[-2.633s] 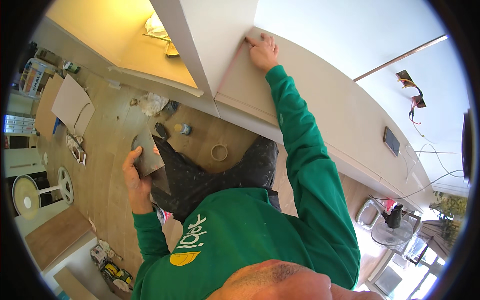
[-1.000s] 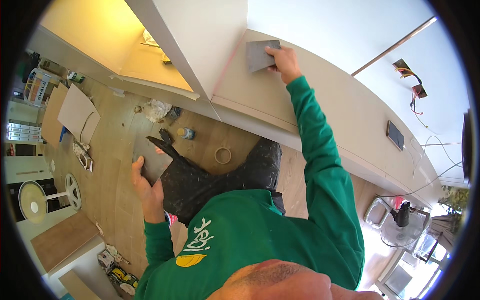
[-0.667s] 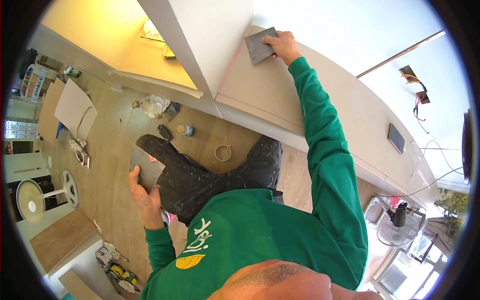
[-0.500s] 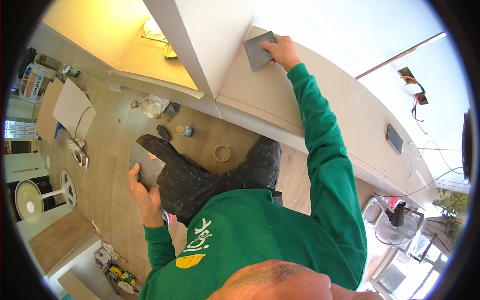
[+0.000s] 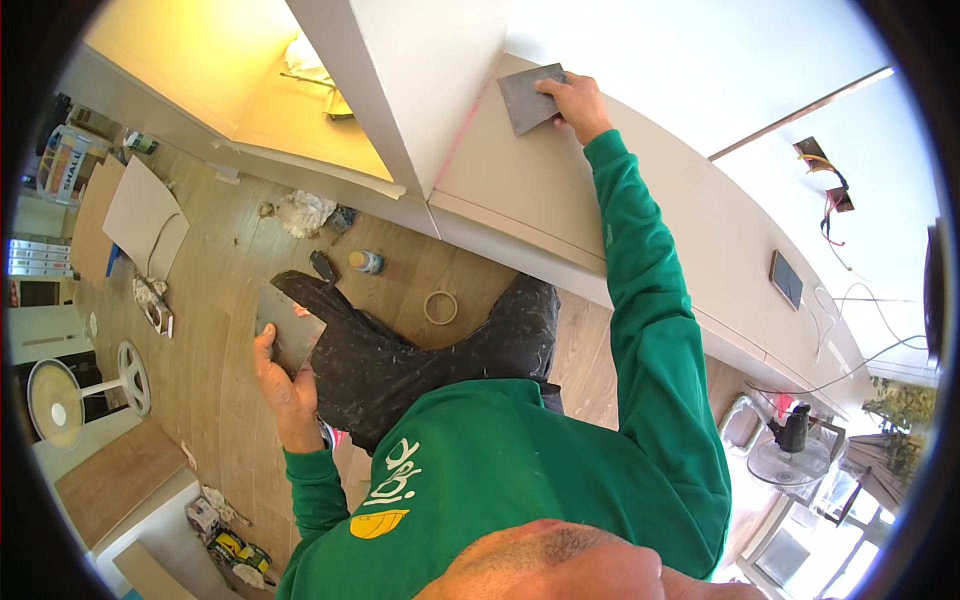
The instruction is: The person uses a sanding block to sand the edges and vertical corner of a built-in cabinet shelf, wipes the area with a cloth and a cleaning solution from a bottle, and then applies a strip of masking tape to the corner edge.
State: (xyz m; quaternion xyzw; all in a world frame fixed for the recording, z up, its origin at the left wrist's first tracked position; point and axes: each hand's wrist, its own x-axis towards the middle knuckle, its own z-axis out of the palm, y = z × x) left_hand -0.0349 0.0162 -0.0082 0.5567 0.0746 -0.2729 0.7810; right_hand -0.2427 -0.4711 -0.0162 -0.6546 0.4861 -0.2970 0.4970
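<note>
My right hand (image 5: 578,106) reaches far forward over a long beige cabinet top (image 5: 540,200). Its fingers and thumb pinch a square grey filler spreader (image 5: 526,98), held almost flat close to the surface; whether its edge touches cannot be made out. A faint pinkish line runs along the joint between that top and the upright panel (image 5: 425,85). Low at my left side, above my thigh, my left hand (image 5: 288,398) grips a second flat, shiny grey spreader (image 5: 290,335). Orange-pink patches show near its upper corner.
A phone (image 5: 787,278) lies on the cabinet top, with loose white cables beyond it. Wires hang from wall boxes (image 5: 838,198). On the wooden floor are crumpled plastic (image 5: 305,212), a small bottle (image 5: 367,262) and a tape roll (image 5: 440,307). A fan (image 5: 57,403) stands at the left.
My right hand and its spreader have shifted slightly to the right, away from the upright panel. My left hand keeps its grip, nearly still.
</note>
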